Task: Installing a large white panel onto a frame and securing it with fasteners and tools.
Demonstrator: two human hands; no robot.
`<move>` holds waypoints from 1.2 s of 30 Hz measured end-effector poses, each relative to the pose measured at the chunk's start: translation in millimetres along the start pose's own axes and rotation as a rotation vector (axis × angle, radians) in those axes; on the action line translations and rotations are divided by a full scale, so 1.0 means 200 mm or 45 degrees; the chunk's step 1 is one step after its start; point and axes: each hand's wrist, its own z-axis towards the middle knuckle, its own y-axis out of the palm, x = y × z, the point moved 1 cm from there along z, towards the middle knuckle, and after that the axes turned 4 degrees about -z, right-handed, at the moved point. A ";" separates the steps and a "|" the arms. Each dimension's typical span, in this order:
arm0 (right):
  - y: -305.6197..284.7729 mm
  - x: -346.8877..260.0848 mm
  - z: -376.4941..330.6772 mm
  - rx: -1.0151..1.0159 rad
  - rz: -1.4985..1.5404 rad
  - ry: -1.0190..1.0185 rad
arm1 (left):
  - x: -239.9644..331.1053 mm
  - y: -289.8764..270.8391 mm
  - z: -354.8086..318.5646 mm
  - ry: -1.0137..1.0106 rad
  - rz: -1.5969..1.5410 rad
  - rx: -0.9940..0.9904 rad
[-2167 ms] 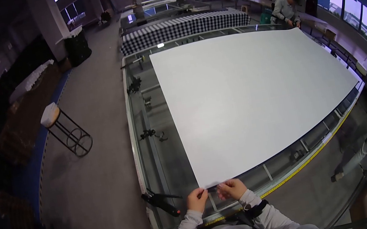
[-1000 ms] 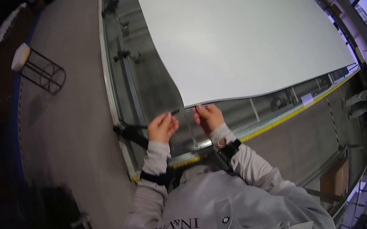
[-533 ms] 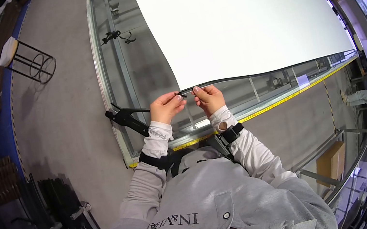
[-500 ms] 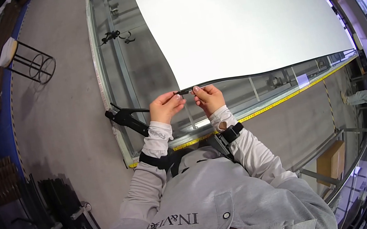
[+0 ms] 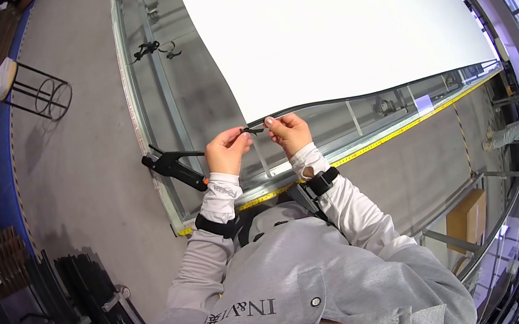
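A large white sheet with a dark strip along its near edge lies across a metal frame. At the sheet's near left corner, my right hand is closed, thumb and fingers pinching the edge strip. Just left of it, my left hand pinches a small black piece; its exact kind is too small to make out. A black clamp with an orange tip sits on the frame beside my left hand.
A yellow measuring tape runs along the frame's near rail. More black clamps sit on its left side. A stool stands at far left, dark racks at lower left, and a cardboard box at right. Another person's leg shows far right.
The whole view has shifted slightly, so the frame and sheet appear a little higher and further left. My hands have moved slightly apart, and more of the small black piece shows between them.
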 end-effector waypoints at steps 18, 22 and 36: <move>-0.01 0.04 0.00 0.028 0.069 0.143 | -0.08 0.04 0.04 -0.625 -0.767 -0.033; -0.02 0.06 0.00 -0.042 0.041 0.188 | -0.07 0.06 0.04 -0.666 -0.775 0.057; -0.02 0.14 -0.01 -0.128 0.418 0.482 | -0.14 0.00 0.09 -0.797 -0.651 0.010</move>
